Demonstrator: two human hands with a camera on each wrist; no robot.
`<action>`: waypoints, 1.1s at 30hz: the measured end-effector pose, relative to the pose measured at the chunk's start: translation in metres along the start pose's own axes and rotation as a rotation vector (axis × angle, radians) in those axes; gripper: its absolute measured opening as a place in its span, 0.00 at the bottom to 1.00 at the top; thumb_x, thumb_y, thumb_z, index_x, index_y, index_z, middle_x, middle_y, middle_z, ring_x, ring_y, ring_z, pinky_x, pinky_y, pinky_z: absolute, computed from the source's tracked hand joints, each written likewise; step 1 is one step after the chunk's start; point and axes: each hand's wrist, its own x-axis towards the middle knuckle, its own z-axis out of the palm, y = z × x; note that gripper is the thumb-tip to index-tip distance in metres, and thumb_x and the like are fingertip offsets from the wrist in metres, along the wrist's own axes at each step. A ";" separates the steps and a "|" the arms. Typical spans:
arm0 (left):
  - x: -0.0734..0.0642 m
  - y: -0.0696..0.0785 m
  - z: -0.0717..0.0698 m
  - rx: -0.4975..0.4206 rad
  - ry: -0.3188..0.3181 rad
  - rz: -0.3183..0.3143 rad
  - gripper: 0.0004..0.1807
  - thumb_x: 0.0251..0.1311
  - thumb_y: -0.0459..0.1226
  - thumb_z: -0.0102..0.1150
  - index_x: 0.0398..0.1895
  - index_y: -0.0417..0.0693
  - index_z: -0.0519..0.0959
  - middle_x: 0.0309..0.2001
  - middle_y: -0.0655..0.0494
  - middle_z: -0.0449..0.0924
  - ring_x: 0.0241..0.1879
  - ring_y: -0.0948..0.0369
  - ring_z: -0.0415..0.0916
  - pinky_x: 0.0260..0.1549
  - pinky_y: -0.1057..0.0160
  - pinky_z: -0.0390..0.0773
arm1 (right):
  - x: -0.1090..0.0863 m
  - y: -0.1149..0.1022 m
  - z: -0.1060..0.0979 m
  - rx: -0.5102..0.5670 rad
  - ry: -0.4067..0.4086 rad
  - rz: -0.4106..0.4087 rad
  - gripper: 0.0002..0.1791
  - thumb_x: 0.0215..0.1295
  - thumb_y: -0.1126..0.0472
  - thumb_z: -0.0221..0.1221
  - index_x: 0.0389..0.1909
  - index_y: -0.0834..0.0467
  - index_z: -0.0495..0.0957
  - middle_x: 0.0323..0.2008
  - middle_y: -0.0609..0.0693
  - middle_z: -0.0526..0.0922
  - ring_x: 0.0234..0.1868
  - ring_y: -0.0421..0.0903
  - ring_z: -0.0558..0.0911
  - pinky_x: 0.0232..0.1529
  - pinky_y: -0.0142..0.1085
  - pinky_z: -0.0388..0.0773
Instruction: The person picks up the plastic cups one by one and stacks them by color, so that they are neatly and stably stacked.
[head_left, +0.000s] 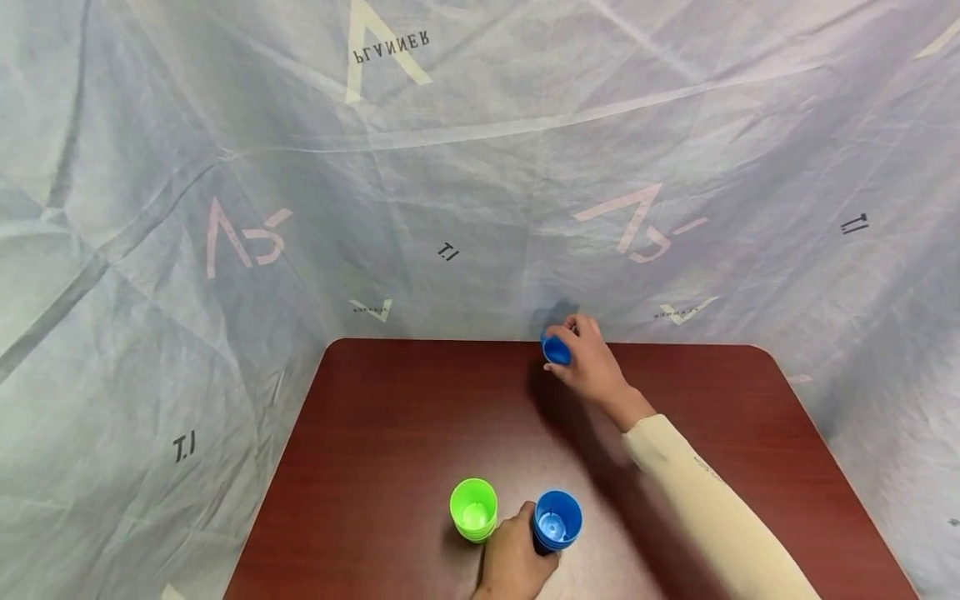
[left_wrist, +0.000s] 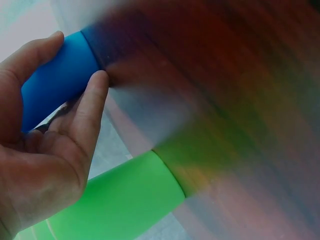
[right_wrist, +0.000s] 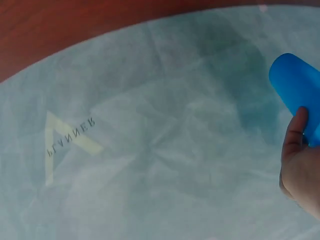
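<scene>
Near the front of the table, my left hand (head_left: 513, 557) grips a stack of blue cups (head_left: 559, 544) standing mouth up. In the left wrist view the thumb and fingers lie round the blue wall (left_wrist: 65, 70). Just left of that hand stands a stack of green cups (head_left: 474, 535), also mouth up. My right hand (head_left: 594, 363) reaches to the far table edge and holds a single blue cup (head_left: 557, 351) between thumb and fingers. The right wrist view shows this cup (right_wrist: 296, 82) tilted, with the thumb along its side.
The dark red-brown wooden table (head_left: 390, 417) has rounded far corners. Grey-white printed cloth (head_left: 487, 208) hangs behind it and at both sides, close to the far edge where the right hand is. The right arm's shadow crosses the tabletop.
</scene>
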 end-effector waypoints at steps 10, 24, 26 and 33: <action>-0.001 -0.002 0.002 0.022 0.039 0.007 0.28 0.37 0.44 0.86 0.44 0.52 0.81 0.35 0.55 0.91 0.33 0.55 0.89 0.32 0.56 0.85 | -0.011 -0.021 -0.022 0.023 0.116 -0.081 0.29 0.51 0.60 0.82 0.54 0.55 0.82 0.49 0.59 0.70 0.53 0.61 0.70 0.45 0.55 0.82; -0.002 0.001 0.004 0.026 0.047 -0.003 0.28 0.35 0.44 0.85 0.42 0.53 0.81 0.33 0.54 0.90 0.30 0.54 0.88 0.29 0.55 0.83 | -0.031 -0.038 -0.032 0.082 0.172 -0.134 0.26 0.49 0.56 0.75 0.51 0.54 0.81 0.44 0.54 0.68 0.45 0.51 0.74 0.36 0.47 0.82; -0.002 0.002 0.003 0.028 0.052 -0.004 0.27 0.34 0.43 0.85 0.41 0.53 0.81 0.32 0.54 0.90 0.30 0.54 0.88 0.29 0.55 0.83 | -0.033 -0.041 -0.034 0.092 0.179 -0.143 0.25 0.49 0.55 0.74 0.50 0.54 0.81 0.44 0.54 0.68 0.43 0.50 0.75 0.36 0.46 0.81; -0.001 0.003 0.002 0.023 0.064 -0.005 0.27 0.33 0.43 0.84 0.40 0.53 0.81 0.31 0.54 0.90 0.29 0.54 0.88 0.28 0.55 0.82 | -0.037 -0.050 -0.042 0.126 0.158 -0.190 0.24 0.49 0.54 0.72 0.49 0.55 0.81 0.44 0.53 0.70 0.41 0.47 0.78 0.37 0.45 0.83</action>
